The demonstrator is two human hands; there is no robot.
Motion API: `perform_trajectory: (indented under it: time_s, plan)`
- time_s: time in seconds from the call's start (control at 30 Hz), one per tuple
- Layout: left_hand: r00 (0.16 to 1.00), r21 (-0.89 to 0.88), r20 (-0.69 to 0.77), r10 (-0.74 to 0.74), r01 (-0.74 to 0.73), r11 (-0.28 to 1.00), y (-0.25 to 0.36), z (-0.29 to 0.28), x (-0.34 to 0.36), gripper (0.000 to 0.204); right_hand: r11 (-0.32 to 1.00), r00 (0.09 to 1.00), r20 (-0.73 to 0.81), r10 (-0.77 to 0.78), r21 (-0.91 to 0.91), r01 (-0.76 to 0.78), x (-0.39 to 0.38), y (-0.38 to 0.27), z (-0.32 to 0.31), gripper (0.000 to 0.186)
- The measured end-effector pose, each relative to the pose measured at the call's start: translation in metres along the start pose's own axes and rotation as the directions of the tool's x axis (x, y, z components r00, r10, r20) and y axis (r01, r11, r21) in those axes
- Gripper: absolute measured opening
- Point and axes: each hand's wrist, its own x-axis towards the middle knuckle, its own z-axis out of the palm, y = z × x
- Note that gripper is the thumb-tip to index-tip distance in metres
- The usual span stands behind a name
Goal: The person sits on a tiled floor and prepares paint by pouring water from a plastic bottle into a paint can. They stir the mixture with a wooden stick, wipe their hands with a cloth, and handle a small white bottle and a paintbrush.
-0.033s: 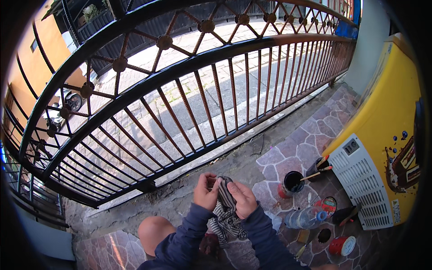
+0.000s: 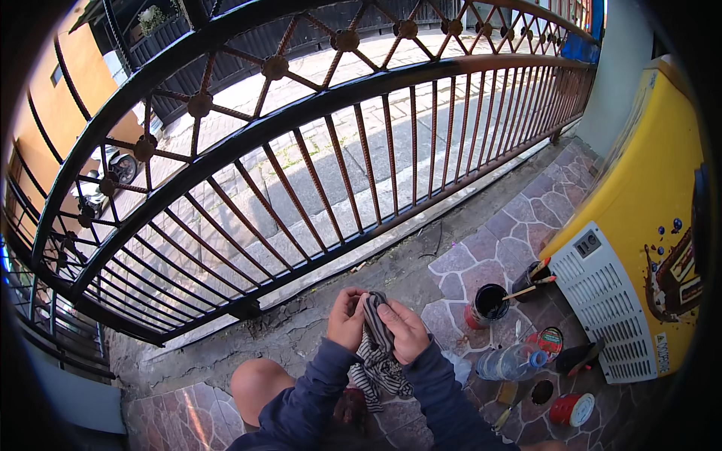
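Little has moved since the earlier frame: both hands have drawn slightly closer together, while the gate (image 2: 323, 98) and the open can (image 2: 475, 316) sit as they were. Between the hands is the striped cloth (image 2: 378, 353), its bunched top gripped and its long axis running down toward the person's body, the loose end hanging between the forearms. Neither hand is nearer, since both touch it: the left hand (image 2: 346, 322) pinches narrowly at its left edge, the right hand (image 2: 403, 331) holds its right side, thumb across the front.
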Motion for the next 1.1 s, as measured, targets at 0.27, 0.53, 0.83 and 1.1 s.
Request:
perform_trajectory:
  time_s: [0.27, 0.53, 0.83, 1.1]
  plan:
    - [0.981, -0.109, 0.157, -0.116, 0.134, 0.985, 0.006, -0.005, 0.0, 0.026, 0.984, 0.991, 0.131, -0.04, -0.167, 0.061, 0.01, -0.009, -0.026, 0.031]
    - [0.976, -0.322, 0.14, -0.169, 0.206, 0.924, 0.015, -0.002, 0.001, 0.013, 0.951, 0.974, 0.217, -0.059, -0.285, 0.121, 0.001, -0.022, -0.026, 0.045]
    - [0.97, -0.452, -0.139, -0.198, 0.115, 0.884, 0.006, -0.034, 0.021, 0.021, 0.943, 0.934, 0.337, -0.12, 0.334, 0.0, 0.012, -0.01, -0.05, 0.064]
    - [0.971, -0.404, -0.01, -0.237, 0.213, 0.889, 0.016, -0.014, 0.011, 0.025, 0.756, 0.952, 0.205, -0.227, 0.653, 0.04, 0.017, -0.008, -0.035, 0.079]
